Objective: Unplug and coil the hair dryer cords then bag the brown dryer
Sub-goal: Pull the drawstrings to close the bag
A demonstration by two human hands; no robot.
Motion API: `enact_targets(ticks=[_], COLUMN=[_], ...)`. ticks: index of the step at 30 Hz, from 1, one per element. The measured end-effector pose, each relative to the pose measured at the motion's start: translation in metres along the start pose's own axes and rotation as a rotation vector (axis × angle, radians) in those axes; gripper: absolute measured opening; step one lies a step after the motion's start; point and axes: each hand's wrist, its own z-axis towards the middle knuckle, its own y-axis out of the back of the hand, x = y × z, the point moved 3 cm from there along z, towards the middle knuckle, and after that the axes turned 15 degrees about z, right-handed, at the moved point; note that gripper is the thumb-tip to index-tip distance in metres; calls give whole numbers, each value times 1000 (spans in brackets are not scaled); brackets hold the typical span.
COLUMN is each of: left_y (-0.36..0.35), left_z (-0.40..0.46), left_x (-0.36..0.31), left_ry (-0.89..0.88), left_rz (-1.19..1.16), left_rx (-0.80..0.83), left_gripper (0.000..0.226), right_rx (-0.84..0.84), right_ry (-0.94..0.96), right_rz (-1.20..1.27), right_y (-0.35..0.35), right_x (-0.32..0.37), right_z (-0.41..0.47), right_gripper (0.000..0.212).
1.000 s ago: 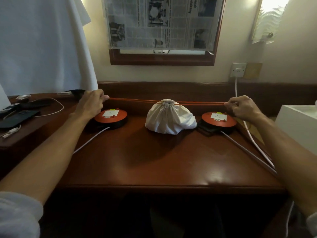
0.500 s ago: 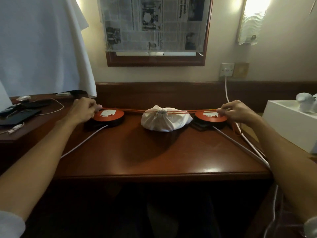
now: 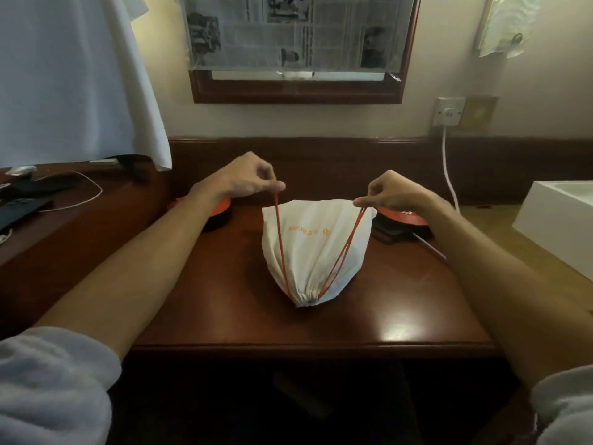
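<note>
A white drawstring bag [image 3: 313,248] with orange lettering lies on the brown desk [image 3: 288,322], its gathered mouth pointing toward me. Whatever is inside is hidden. Orange drawstrings [image 3: 280,242] run from the mouth up to both hands. My left hand [image 3: 247,181] pinches the left string above the bag's far left corner. My right hand [image 3: 390,194] pinches the right string loop above the bag's far right corner.
Two round orange-topped devices [image 3: 404,220] sit behind the bag, left and right, partly covered by my hands. A white cord [image 3: 447,168] hangs from a wall socket [image 3: 449,112]. A white basin [image 3: 558,213] stands right; phones and cables [image 3: 38,194] lie left.
The bag now lies closer to me with its cinched mouth facing me. My hands came inward from wide apart, and the strings slant up from the mouth instead of stretching sideways.
</note>
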Motion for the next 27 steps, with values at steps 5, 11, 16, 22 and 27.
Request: enact_targets(ticks=[5,11,16,22,27], left_y=[-31,-82,-100,-160,-195], left_z=[62,102,98,60,57], left_x=[-8,-7,-2,-4,1], left_ry=[-11,-11,71,173,173], left_rz=[115,91,4,66,259], left_rx=[15,1,-148,-10,99], left_gripper=[18,11,24,57,67], right_rx=[18,78,-192,-311,-200], right_ry=[131,245,233,56,-27], right_rz=[-293,-565,-148,-60,-231], right_y=[-31,-61,-68,-111,-134], right_x=[0,-6,-23,-58,-85], right_z=[56,97,94,57,72], right_gripper=[34,27,49,57,66])
